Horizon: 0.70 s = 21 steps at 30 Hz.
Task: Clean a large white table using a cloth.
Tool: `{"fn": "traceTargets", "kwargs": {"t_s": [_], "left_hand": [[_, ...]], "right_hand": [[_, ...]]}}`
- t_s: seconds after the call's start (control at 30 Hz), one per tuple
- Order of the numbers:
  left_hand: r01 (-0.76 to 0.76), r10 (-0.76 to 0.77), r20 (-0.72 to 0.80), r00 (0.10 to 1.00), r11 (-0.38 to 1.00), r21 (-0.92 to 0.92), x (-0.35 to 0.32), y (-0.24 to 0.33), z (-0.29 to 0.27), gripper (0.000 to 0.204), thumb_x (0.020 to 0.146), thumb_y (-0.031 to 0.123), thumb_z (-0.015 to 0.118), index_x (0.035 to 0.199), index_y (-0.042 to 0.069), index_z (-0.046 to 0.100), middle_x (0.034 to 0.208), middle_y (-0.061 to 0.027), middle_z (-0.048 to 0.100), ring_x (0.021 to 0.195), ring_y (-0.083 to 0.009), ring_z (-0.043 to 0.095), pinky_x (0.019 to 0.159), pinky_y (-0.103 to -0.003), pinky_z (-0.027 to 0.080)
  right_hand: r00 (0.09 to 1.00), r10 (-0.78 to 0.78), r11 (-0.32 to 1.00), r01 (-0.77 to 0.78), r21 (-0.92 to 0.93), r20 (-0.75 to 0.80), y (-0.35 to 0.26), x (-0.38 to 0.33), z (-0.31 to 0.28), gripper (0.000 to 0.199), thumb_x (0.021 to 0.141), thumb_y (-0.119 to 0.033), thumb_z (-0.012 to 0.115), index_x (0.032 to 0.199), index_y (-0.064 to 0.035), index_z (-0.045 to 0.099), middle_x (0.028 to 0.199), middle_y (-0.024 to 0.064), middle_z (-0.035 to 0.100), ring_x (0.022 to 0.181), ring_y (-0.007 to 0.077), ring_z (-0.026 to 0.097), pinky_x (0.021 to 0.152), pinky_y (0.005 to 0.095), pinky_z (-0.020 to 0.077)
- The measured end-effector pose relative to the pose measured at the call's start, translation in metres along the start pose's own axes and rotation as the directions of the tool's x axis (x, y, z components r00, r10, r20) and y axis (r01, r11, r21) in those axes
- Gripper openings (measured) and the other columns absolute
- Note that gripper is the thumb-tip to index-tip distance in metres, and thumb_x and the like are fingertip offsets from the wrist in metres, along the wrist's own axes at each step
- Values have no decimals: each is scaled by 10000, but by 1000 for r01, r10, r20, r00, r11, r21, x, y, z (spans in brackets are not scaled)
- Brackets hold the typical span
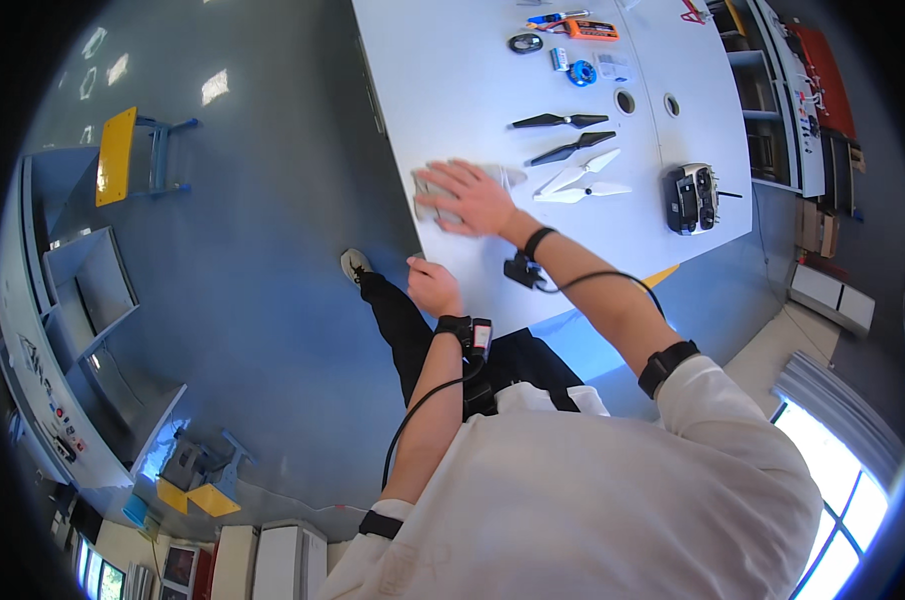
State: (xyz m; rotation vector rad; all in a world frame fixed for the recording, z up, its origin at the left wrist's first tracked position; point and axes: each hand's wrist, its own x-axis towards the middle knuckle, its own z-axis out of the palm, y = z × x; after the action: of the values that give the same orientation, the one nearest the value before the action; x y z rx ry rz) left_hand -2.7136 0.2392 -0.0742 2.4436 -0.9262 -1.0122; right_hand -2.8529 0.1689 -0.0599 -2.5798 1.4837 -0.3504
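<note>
My right hand (468, 200) lies flat with spread fingers on a pale grey cloth (426, 212), pressing it onto the white table (443, 110) close to its left edge. Part of the cloth is hidden under the palm. Nearer to me, my left hand (436, 290) is closed at that same edge, its fingers curled; whatever may be inside them is hidden. Just beyond the right hand lie two black propellers (571, 147) and two white propellers (581, 175).
A black-and-silver remote controller (693, 198) stands at the table's right. Farther back are an orange battery (593, 31), a coiled black cable (525, 43) and a blue spool (582, 73). Two round holes pierce the tabletop. A yellow-seated stool (118, 157) stands on the floor at left.
</note>
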Motion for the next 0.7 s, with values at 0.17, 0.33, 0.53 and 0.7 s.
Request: {"fn": "traceTargets", "kwargs": {"t_s": [0.17,0.33,0.53,0.7], "left_hand": [[14,-23,81,996,994,111,1,-1,1,514,943,320,328,816,-54,657,864,-307,630,796,-511,581,735,-577,466],[-63,58,117,991,997,42,6,-15,9,454,916,238,332,734,-88,590,809,-344,592,766,-508,574,711,-591,454],[273,-205,508,836,960,-63,48,-39,11,478,937,336,298,896,-45,585,875,-263,634,732,-406,617,674,-537,475],[781,-344,868,359,620,-78,208,-78,-62,568,928,442,264,1246,6,442,1218,-203,560,1030,-327,589,835,-450,508]], "right_hand": [[996,89,995,-89,-32,-27,28,53,6,433,839,-365,552,1258,-255,531,1442,36,390,1332,257,352,1104,455,259],[970,238,971,-238,1,-44,10,48,2,425,835,-389,539,1241,-265,553,1434,-1,404,1367,268,293,1131,529,158],[809,588,750,-550,367,11,-47,11,27,286,865,-363,548,1063,-199,673,1354,-14,498,1336,288,336,1127,539,153],[671,742,597,-654,466,-9,-98,-9,31,343,841,-305,613,1136,-132,634,1367,36,479,1283,298,401,1109,555,184]]}}
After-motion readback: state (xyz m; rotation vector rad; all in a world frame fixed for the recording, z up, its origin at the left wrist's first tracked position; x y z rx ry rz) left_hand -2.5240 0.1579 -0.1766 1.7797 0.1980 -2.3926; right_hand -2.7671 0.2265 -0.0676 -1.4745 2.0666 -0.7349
